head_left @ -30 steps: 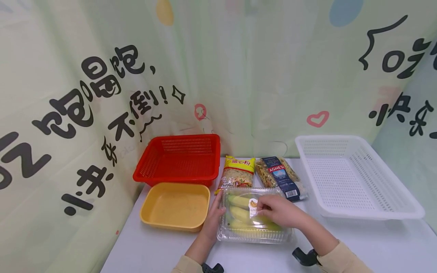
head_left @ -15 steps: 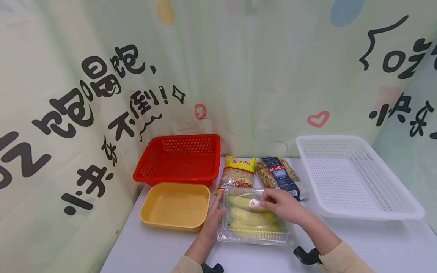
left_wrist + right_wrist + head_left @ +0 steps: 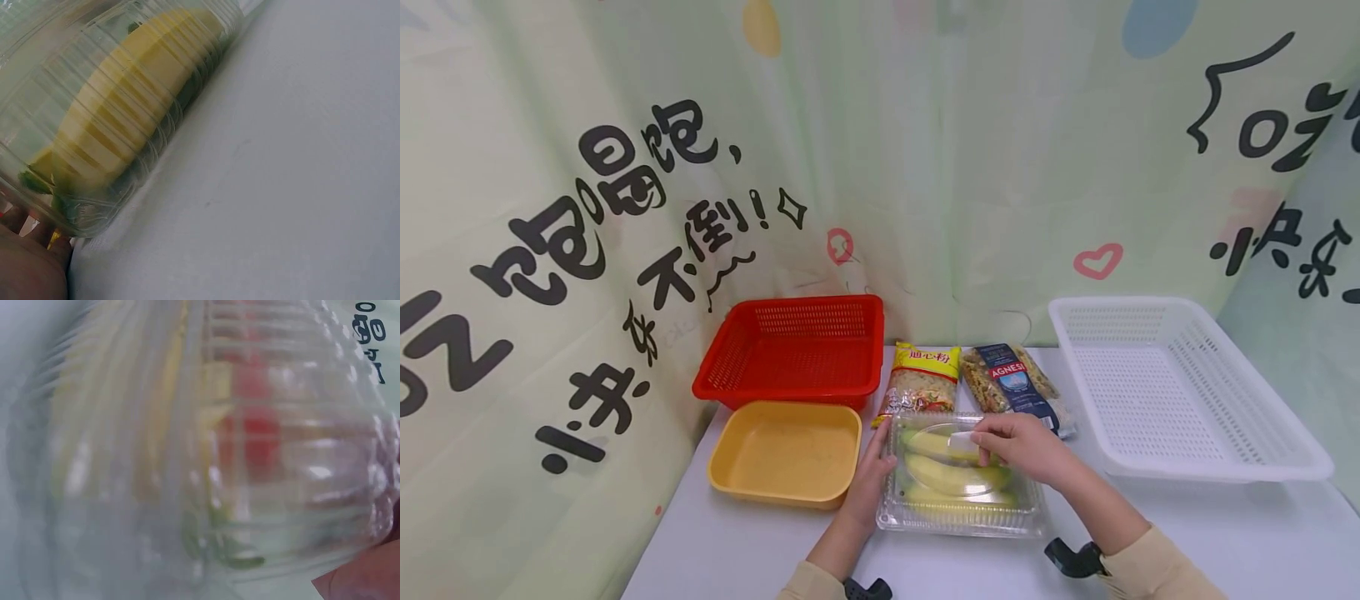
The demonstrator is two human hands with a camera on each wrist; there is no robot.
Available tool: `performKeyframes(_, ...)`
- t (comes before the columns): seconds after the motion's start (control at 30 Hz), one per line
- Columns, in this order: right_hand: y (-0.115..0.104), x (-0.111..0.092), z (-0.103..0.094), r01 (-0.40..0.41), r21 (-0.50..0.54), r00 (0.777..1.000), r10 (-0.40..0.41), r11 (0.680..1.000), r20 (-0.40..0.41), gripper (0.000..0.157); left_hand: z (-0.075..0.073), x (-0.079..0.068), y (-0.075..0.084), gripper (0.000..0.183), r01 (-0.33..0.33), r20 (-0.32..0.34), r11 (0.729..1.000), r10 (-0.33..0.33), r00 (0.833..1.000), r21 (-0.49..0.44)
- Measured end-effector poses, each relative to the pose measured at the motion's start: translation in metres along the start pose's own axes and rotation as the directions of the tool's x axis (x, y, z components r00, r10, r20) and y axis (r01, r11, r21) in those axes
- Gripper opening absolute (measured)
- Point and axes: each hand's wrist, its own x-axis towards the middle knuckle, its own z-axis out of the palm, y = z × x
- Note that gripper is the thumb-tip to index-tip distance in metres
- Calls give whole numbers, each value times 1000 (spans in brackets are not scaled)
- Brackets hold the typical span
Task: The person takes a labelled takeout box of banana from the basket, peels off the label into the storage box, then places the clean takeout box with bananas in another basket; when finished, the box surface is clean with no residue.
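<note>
On the table in the head view, a clear plastic clamshell box [image 3: 1028,521] holds yellow bananas [image 3: 957,477]. My left hand [image 3: 867,483] rests against the box's left side, fingers extended along it. Over the lid, my right hand [image 3: 1021,447] pinches a white sticker [image 3: 961,440] between thumb and finger. Its blank side faces up; whether part still clings to the lid, I cannot tell. The left wrist view shows the ribbed box wall, a banana [image 3: 131,94] behind it and part of the left hand. In the right wrist view the box is blurred.
Behind the box lie a yellow-topped pasta bag [image 3: 922,379] and a dark blue labelled pasta bag [image 3: 1011,379]. To the left stand a red basket [image 3: 805,392] and a yellow tub [image 3: 782,492]. A large white basket [image 3: 1217,471] stands at right.
The sticker's printed side with a banana picture was visible earlier; it has folded over and now shows its white side. My right hand shifted slightly right; the left hand has stayed in place.
</note>
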Motion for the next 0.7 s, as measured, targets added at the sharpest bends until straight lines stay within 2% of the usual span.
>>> performKeyframes(0.37, -2, 1, 3, -79, 128, 995, 87, 989, -55, 22, 0, 2, 0, 68, 1, 11, 1000, -1, 1000, 0)
performKeyframes(0.7, -1, 3, 4, -102, 164, 990, 117, 981, -84, 24, 1, 1, 3, 71, -2, 0, 999, 2, 1000, 32)
